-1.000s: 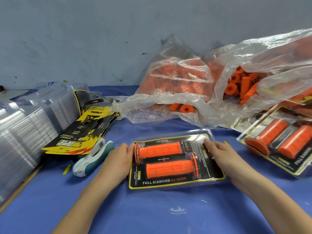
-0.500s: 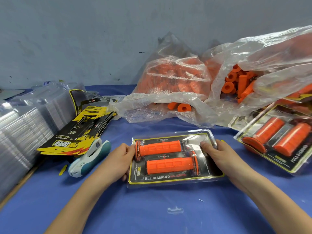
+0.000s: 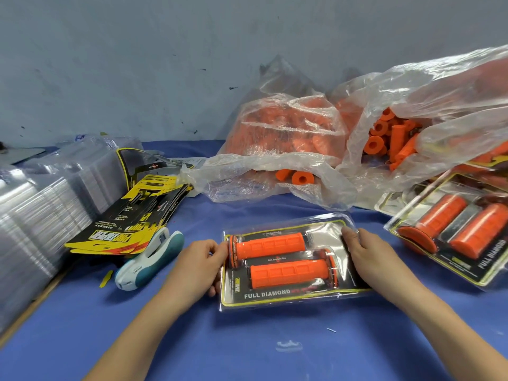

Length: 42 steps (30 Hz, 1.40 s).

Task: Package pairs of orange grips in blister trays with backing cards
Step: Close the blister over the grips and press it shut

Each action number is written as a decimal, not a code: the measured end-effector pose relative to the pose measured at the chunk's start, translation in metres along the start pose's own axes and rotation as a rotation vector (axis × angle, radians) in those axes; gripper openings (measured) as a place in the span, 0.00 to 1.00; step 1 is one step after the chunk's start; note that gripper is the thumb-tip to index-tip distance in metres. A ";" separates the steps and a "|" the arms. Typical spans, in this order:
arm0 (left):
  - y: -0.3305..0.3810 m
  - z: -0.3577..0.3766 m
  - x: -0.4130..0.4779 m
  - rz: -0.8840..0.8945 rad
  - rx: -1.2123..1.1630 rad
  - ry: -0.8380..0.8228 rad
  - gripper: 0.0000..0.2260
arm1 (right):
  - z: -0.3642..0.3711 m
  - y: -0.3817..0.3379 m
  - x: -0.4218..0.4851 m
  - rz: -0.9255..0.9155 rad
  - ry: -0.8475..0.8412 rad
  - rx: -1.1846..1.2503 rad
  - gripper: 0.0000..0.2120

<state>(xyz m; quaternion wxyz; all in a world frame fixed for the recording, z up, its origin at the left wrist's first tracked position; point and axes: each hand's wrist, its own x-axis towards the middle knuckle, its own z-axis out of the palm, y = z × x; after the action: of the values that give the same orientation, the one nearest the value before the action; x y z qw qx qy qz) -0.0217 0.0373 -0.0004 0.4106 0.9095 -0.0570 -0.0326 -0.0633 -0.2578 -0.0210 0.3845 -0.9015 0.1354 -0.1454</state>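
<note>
1. We count two ribbed orange rubber grips [image 3: 277, 258] sealed in one clear plastic blister pack with black backing card [image 3: 291, 294], lying mid-table on the blue cloth [image 3: 192, 347].
2. Our left hand [image 3: 196, 266] pinches its left edge; our right hand [image 3: 367, 257] grips its right edge.
3. Two crinkled clear bags of loose orange grips [image 3: 286, 133] sit along the far edge.

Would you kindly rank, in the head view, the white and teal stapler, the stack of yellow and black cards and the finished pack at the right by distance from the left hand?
1. Stapler: just left of the left hand.
2. Cards: farther left and back.
3. Finished pack: far right, beyond the right hand.
</note>
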 end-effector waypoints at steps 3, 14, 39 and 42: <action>0.001 0.003 -0.002 0.014 -0.001 0.036 0.21 | 0.000 0.003 0.001 0.006 0.009 -0.020 0.21; 0.003 -0.017 -0.013 -0.134 -0.216 -0.369 0.13 | 0.000 0.009 0.005 0.031 0.024 -0.025 0.21; 0.005 -0.010 0.007 -0.113 -0.284 -0.223 0.15 | -0.005 -0.001 -0.001 0.008 -0.019 -0.017 0.19; 0.004 -0.009 0.010 -0.124 -0.208 -0.203 0.20 | -0.006 -0.002 0.000 -0.007 -0.033 -0.045 0.19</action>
<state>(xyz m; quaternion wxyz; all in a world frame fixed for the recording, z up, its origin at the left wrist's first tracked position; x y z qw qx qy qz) -0.0107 0.0402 0.0081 0.4921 0.8557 -0.0381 -0.1553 -0.0655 -0.2604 -0.0162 0.3659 -0.9126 0.1289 -0.1288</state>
